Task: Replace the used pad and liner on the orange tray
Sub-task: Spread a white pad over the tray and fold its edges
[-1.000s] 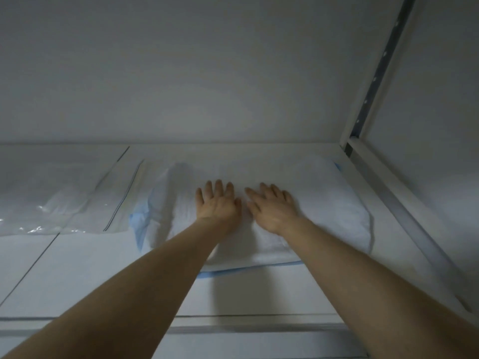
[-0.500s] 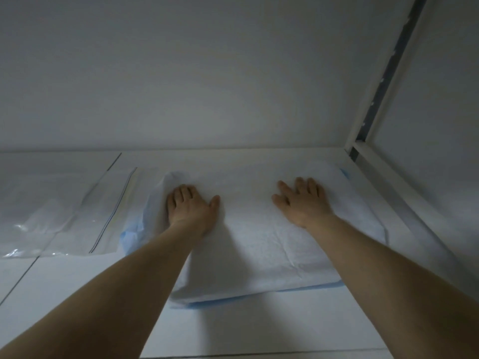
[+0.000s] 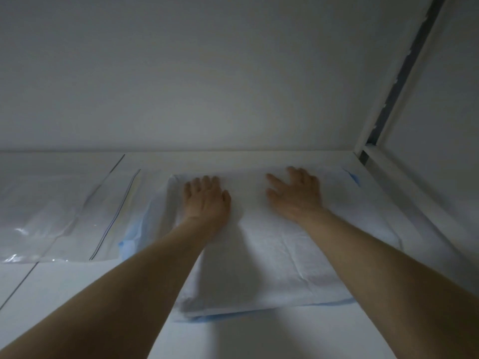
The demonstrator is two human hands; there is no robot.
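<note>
The white, blue-edged pad (image 3: 280, 268) lay on the white counter (image 3: 259, 338), with a clear plastic bag (image 3: 51, 216) just left of it. On the pad's far half, the left hand (image 3: 204, 200) and right hand (image 3: 295, 195) pressed flat, fingers released.
</note>
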